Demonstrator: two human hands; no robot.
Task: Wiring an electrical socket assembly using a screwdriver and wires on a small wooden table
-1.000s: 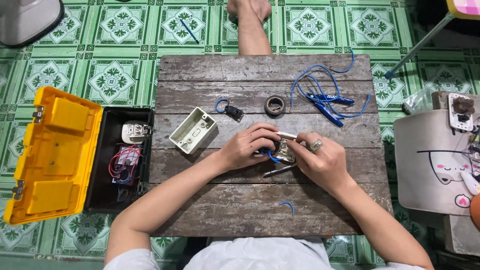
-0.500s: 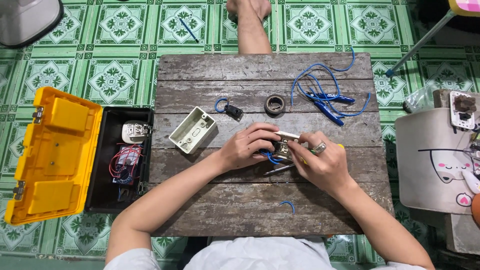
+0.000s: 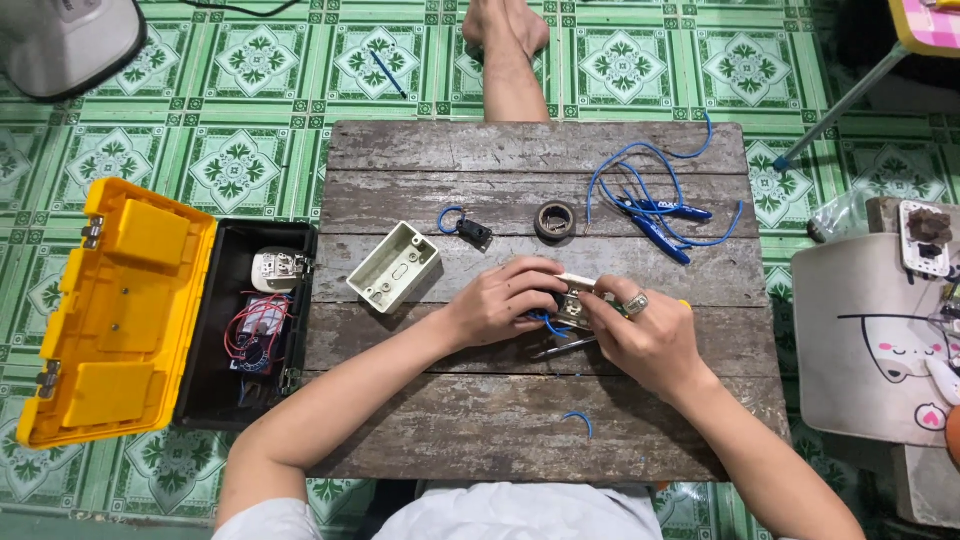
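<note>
metal-and-white small switch module (image 3: 575,305) with a short blue wire (image 3: 548,324) sits at the middle of the weathered wooden plank surface (image 3: 520,420), gripped between both hands: the left hand (image 3: 500,300) clenched around its near side, the right hand (image 3: 645,335) pinching its far end. a steady brace on the planks and a firm left-hand grip would best keep the wire seated. beside them lie a slim grey tool (image 3: 563,347), a cream plastic wall box (image 3: 394,267), a dark tape roll (image 3: 554,220), blue-handled pliers (image 3: 660,218) and, on the floor, an open yellow toolbox (image 3: 110,310).
</note>
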